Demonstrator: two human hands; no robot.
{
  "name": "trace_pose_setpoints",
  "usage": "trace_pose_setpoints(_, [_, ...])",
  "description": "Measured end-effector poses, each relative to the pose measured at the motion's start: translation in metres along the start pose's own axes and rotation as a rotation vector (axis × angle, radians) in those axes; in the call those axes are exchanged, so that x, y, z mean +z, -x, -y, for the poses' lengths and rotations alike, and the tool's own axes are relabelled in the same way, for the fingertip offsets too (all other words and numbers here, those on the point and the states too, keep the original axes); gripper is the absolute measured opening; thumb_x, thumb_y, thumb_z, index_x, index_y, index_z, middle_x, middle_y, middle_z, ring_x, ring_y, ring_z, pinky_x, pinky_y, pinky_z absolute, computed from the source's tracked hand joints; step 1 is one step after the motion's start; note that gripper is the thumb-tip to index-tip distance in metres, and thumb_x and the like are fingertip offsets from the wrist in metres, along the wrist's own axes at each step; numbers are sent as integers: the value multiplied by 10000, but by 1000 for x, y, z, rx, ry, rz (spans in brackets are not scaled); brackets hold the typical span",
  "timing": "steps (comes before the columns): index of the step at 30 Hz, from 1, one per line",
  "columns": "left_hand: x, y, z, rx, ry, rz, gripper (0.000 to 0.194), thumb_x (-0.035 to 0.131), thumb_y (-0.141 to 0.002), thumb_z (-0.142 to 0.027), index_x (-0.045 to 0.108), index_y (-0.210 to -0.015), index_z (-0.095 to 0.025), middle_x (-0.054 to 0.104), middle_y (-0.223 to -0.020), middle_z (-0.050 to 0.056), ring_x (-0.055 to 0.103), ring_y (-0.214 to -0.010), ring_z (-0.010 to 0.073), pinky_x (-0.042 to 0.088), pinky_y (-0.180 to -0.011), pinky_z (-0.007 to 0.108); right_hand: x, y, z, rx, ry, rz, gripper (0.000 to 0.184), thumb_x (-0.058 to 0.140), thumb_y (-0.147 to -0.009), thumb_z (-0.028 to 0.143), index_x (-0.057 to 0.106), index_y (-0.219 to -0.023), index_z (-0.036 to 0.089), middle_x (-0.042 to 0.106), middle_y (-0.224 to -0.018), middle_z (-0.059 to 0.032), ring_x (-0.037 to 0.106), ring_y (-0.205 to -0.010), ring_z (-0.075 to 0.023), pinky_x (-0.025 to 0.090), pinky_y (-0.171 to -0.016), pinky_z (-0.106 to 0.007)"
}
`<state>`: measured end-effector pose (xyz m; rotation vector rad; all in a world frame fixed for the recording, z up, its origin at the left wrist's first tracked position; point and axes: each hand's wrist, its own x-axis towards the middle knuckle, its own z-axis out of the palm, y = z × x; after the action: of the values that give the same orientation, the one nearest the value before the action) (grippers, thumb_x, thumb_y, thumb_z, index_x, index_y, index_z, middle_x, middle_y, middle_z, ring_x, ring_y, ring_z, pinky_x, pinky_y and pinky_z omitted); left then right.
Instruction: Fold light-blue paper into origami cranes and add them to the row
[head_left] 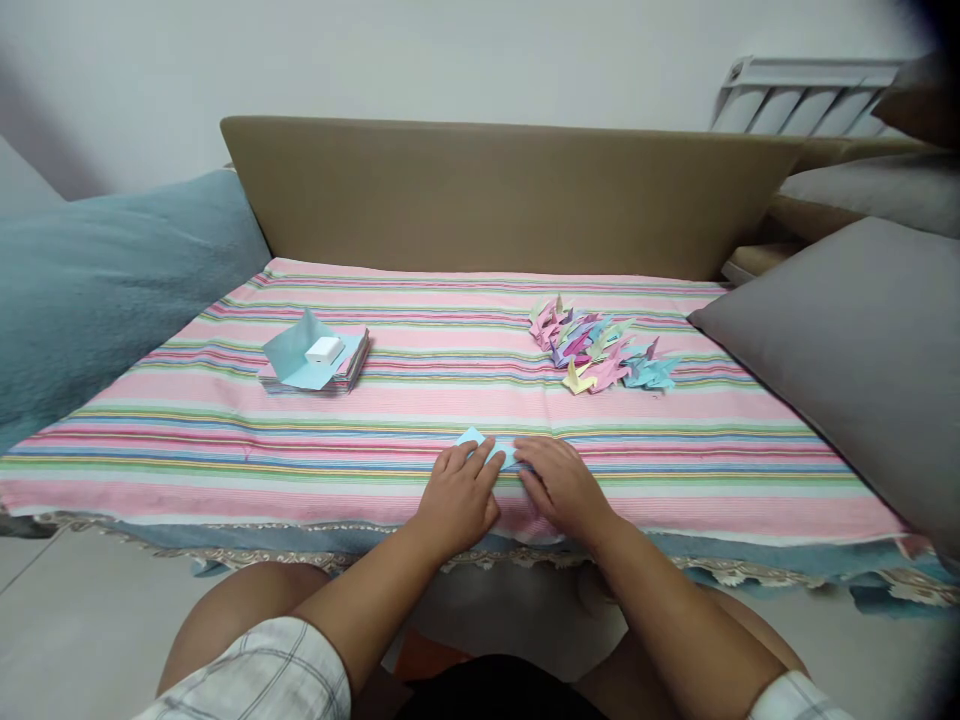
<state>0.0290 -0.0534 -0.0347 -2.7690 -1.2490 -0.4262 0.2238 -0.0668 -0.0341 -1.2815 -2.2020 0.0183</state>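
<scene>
A small folded piece of light blue origami paper (508, 457) lies on the striped cloth near its front edge, partly hidden under my fingers. My left hand (461, 492) rests on it with the fingers spread and laid down over its left and middle part. At the paper's right corner, the fingertips of my right hand (562, 482) touch down, with the thumb held apart from the fingers. Beyond my right hand sits a pile of folded paper cranes (592, 345) in pink, purple, yellow, green and blue.
Pink striped cloth (420, 400) covers the seat. On the left, a stack of paper squares (352, 370) carries a creased blue sheet (289, 350) and a white block (325, 349). A brown backrest (495, 200) stands behind. Grey cushions (847, 370) lean at right, a blue cushion (127, 280) at left.
</scene>
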Motion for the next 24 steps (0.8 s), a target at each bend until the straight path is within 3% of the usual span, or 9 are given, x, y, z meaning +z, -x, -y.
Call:
trace_pose_setpoints(3, [-1, 0, -1, 0, 10, -2, 551, 497, -759, -210, 437, -1307, -201, 419, -1406, 70, 386, -1219, 278, 314, -993, 446, 13, -3, 6, -68, -22, 7, 333, 378, -871, 148, 529, -1167, 168, 595, -1191, -91, 503, -1110, -210, 360, -960, -402])
trace_pose_setpoints(7, [0, -1, -1, -5, 45, -14, 580, 498, -738, -182, 420, -1313, -173, 431, -1395, 83, 391, -1208, 280, 310, -995, 454, 23, -5, 8, 13, 28, 11, 343, 370, -876, 150, 514, -1187, 144, 621, -1116, -100, 514, -1037, -213, 361, -904, -382])
trace_pose_setpoints(14, [4, 0, 1, -30, 98, -50, 412, 497, -704, -148, 542, -1113, -154, 471, -1359, 85, 386, -1211, 278, 319, -988, 447, 20, -12, 11, 78, 103, 65, 393, 430, -841, 161, 505, -1226, 182, 639, -1023, -86, 511, -970, -220, 327, -877, -381])
trace_pose_setpoints(24, [1, 0, 1, -13, 87, -65, 408, 508, -702, -140, 532, -1109, -159, 461, -1369, 90, 402, -1198, 268, 345, -973, 440, 10, -8, 5, 113, 94, 16, 252, 470, -848, 212, 560, -1083, 199, 667, -986, -59, 550, -948, -200, 292, -932, -378])
